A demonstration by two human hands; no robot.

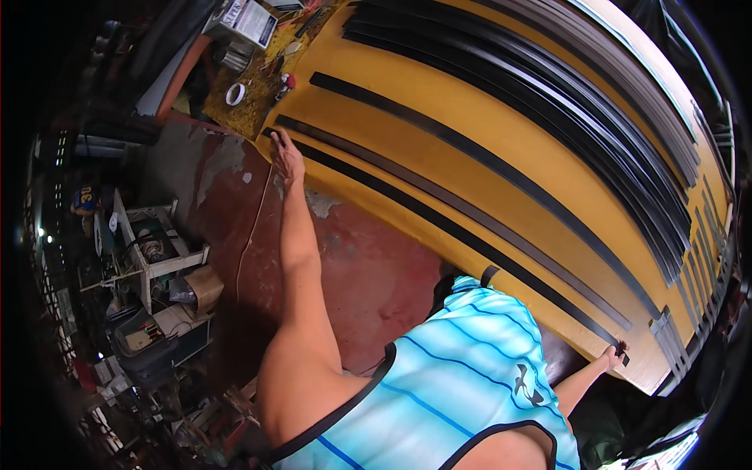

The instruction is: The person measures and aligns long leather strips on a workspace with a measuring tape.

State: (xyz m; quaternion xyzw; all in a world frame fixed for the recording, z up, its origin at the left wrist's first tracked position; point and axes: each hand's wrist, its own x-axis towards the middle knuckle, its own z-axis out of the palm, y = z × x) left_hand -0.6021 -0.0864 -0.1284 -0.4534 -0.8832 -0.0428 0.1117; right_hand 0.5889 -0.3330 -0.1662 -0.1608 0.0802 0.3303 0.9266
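Note:
A long black strip [407, 205] lies along the near edge of the yellow-topped table [345, 186]. My left hand [288, 160] is at the strip's left end, fingers stretched out flat and touching it. At the far right end, my right hand [610, 359] has its fingers closed round the strip near the table corner. A small dark brown thing beside those fingers is too small to make out. A dark brown strip [470, 210] runs just beyond the black one, and a wider black strip [462, 145] curves further back.
Stacks of black strips [533, 98] and grey strips [627, 86] cover the table's far side. Short strips [675, 345] hang over its right end. A white tape roll [235, 94] and a box [241, 23] sit at upper left. A wooden rack [149, 251] stands on the red floor.

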